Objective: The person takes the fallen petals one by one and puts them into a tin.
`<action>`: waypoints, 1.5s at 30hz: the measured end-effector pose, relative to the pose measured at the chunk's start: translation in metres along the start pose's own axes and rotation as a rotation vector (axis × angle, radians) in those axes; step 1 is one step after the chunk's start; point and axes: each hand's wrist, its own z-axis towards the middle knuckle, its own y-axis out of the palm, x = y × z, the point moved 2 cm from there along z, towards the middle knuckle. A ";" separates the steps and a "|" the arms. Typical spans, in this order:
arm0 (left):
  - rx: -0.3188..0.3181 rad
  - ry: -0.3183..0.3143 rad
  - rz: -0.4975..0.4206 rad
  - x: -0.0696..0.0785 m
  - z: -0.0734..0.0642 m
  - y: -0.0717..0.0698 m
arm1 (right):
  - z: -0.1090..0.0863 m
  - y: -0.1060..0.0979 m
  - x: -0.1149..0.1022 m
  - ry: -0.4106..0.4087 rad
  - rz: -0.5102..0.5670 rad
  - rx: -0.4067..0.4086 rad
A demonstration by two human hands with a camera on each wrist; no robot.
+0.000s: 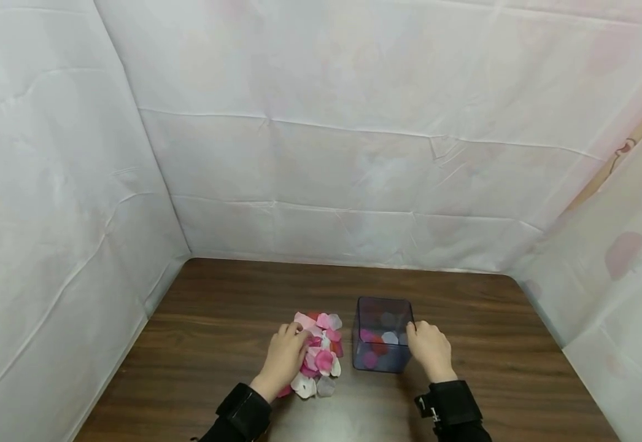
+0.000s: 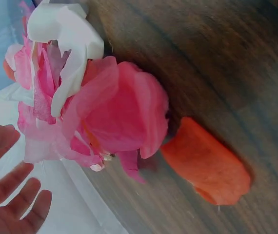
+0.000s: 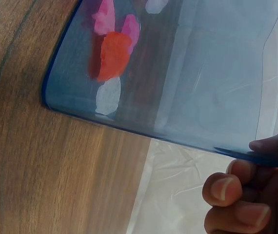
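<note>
A heap of pink, white and red artificial flower petals (image 1: 321,359) lies on the table. My left hand (image 1: 286,355) is at the heap's left side in the head view. In the left wrist view its fingers (image 2: 24,197) are apart and loosely bent beside the pink petals (image 2: 119,107), with no petal visibly gripped. To the right stands a see-through blue square box (image 1: 382,362) with several petals inside. My right hand (image 1: 431,350) pinches the box's right rim; in the right wrist view the thumb and curled fingers (image 3: 222,187) lie on either side of the wall.
The dark wood-grain table (image 1: 232,288) has rounded far corners. White cloth (image 1: 326,166) hangs behind it and on both sides. An orange-red petal (image 2: 207,163) lies at the heap's edge. Black bands (image 1: 453,402) are around both wrists.
</note>
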 end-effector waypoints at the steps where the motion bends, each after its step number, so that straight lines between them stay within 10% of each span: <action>1: -0.003 -0.009 0.011 0.000 0.001 0.000 | 0.000 0.000 0.000 0.003 0.002 -0.003; 14: -0.074 -0.003 0.015 0.005 0.014 0.011 | -0.001 0.000 0.000 0.011 0.006 -0.022; 31: 0.013 -0.011 -0.091 0.004 0.028 -0.018 | 0.000 0.000 0.001 0.002 0.000 -0.027; 45: 0.025 0.024 -0.270 0.034 0.053 -0.039 | 0.000 -0.001 0.000 -0.002 -0.010 -0.034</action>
